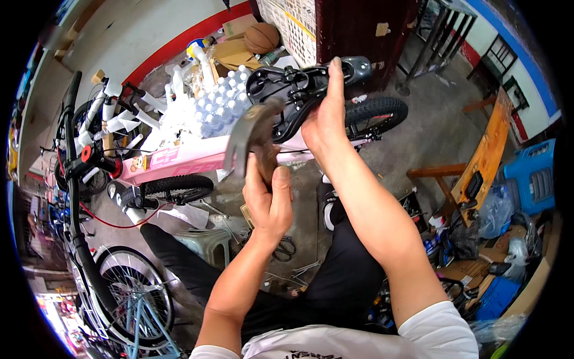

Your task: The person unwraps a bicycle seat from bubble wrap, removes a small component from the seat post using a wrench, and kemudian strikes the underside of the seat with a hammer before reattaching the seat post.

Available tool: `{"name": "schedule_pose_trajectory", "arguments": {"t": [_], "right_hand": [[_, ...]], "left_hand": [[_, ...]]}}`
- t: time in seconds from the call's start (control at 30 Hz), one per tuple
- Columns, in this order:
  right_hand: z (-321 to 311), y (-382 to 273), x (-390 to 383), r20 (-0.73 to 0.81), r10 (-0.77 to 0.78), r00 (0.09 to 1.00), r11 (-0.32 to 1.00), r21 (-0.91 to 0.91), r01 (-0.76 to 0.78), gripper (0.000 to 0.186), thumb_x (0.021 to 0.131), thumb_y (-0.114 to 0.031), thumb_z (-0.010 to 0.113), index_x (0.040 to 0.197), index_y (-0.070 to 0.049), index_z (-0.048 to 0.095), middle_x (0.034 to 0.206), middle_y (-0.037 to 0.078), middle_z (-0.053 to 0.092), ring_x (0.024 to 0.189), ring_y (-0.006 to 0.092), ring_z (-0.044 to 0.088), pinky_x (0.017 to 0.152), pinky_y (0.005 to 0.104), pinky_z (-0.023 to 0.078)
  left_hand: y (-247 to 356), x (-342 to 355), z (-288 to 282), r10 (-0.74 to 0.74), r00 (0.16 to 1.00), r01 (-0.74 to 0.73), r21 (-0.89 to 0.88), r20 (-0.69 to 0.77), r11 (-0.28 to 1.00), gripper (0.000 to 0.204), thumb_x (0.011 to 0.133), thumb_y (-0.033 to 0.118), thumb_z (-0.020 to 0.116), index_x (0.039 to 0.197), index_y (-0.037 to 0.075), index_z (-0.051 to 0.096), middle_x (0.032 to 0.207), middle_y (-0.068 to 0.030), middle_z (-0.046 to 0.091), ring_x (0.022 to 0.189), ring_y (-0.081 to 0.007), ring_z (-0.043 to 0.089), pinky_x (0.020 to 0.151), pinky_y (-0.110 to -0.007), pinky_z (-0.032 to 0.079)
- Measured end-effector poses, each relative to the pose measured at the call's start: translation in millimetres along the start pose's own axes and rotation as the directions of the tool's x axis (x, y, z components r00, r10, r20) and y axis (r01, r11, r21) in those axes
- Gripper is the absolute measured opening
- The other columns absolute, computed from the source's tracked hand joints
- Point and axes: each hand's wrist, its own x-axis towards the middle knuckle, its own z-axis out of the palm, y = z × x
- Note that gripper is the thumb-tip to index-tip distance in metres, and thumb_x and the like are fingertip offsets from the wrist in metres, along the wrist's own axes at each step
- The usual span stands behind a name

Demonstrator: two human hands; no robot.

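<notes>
My left hand (268, 200) is closed round the handle of a hammer (242, 140), its curved grey-brown head raised and partly blurred. Just beyond it, my right hand (326, 116) grips a black bicycle saddle (272, 84), whose underside with rails and clamp faces me. Below the saddle stretches the pink frame (185, 157) of a bicycle, with a black handlebar (73, 125) at the left and a knobby rear tyre (379, 113) at the right. Whether the saddle is joined to the frame is hidden by the hands and hammer.
Behind the frame stand wrapped water bottles (218, 107), a cardboard box (233, 55) and a basketball (261, 37). A grey-green plastic stool (206, 242) stands between my legs. At right are a wooden bench (484, 158) and a blue plastic stool (531, 178); at left, another bicycle's wheel (158, 287).
</notes>
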Motion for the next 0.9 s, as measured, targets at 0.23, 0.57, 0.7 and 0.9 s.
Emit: {"name": "schedule_pose_trajectory", "arguments": {"t": [0.23, 0.57, 0.7, 0.9], "right_hand": [[5.6, -11.1, -14.0, 0.141, 0.033, 0.989, 0.999, -0.042, -0.028, 0.05, 0.096, -0.05, 0.07, 0.119, -0.006, 0.064, 0.106, 0.008, 0.071, 0.096, 0.0171, 0.067, 0.09, 0.0344, 0.056], [-12.2, -1.4, 14.3, 0.016, -0.075, 0.997, 0.992, -0.1, 0.076, 0.052, 0.095, -0.05, 0.07, 0.118, -0.003, 0.065, 0.104, 0.008, 0.071, 0.094, 0.0184, 0.068, 0.088, 0.0373, 0.056], [-10.7, 2.9, 15.3, -0.018, -0.056, 0.998, 0.995, -0.078, 0.055, 0.061, 0.091, -0.054, 0.074, 0.118, -0.001, 0.063, 0.106, 0.009, 0.07, 0.095, 0.0204, 0.069, 0.089, 0.0395, 0.057], [-25.7, -10.9, 21.6, 0.062, 0.024, 0.998, 1.0, -0.003, -0.024, 0.066, 0.089, -0.045, 0.08, 0.131, 0.001, 0.057, 0.124, 0.01, 0.063, 0.106, 0.021, 0.065, 0.093, 0.0389, 0.057]], "left_hand": [[25.1, 11.6, -5.0, 0.034, 0.999, -0.033, -0.025, 0.011, 0.999, 0.037, 0.109, 0.028, 0.049, 0.131, -0.002, 0.05, 0.076, -0.0009, 0.052, 0.054, -0.0061, 0.044, 0.049, -0.021, 0.037], [4.9, 13.7, -8.6, -0.053, 0.997, 0.052, -0.015, -0.055, 0.999, 0.029, 0.11, 0.027, 0.049, 0.122, 0.001, 0.055, 0.072, 0.0012, 0.049, 0.051, -0.0041, 0.041, 0.044, -0.021, 0.034], [19.2, 12.4, -7.3, 0.171, 0.967, -0.202, -0.166, -0.187, 0.965, 0.035, 0.111, 0.033, 0.043, 0.125, 0.001, 0.048, 0.077, -0.0035, 0.051, 0.055, -0.0094, 0.045, 0.049, -0.024, 0.039], [2.5, 8.8, -1.0, -0.282, 0.959, 0.28, -0.121, 0.003, 0.952, 0.034, 0.111, 0.036, 0.044, 0.116, 0.005, 0.054, 0.071, -0.0011, 0.05, 0.048, -0.0085, 0.044, 0.043, -0.025, 0.037]]}}
